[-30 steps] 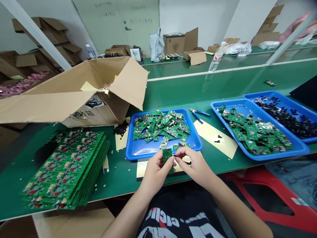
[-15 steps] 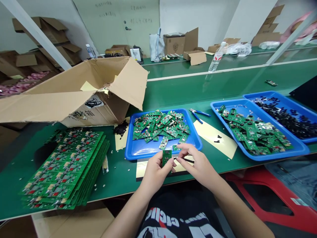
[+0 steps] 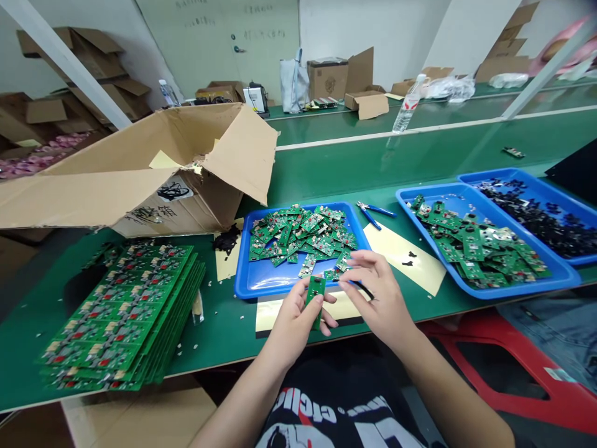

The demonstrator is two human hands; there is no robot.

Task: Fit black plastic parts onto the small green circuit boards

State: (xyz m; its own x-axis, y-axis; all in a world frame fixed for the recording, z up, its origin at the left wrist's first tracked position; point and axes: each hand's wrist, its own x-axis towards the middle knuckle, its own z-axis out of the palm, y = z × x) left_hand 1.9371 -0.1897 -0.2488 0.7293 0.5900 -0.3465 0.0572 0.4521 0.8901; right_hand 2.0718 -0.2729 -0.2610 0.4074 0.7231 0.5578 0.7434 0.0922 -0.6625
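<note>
My left hand is closed round a small green circuit board, held upright just in front of the middle blue tray. My right hand hovers to its right with the fingers spread over a yellow backing sheet, beside a thin black strip; I cannot tell whether the fingers touch the strip. The middle tray holds a heap of small green boards.
A stack of large green board panels lies at the left. An open cardboard box stands behind it. Blue-handled pliers lie between trays. Two more blue trays sit at right. A water bottle stands on the far belt.
My right hand has drawn away from the board to the right and opened its fingers. The left hand keeps hold of the board, slightly lower.
</note>
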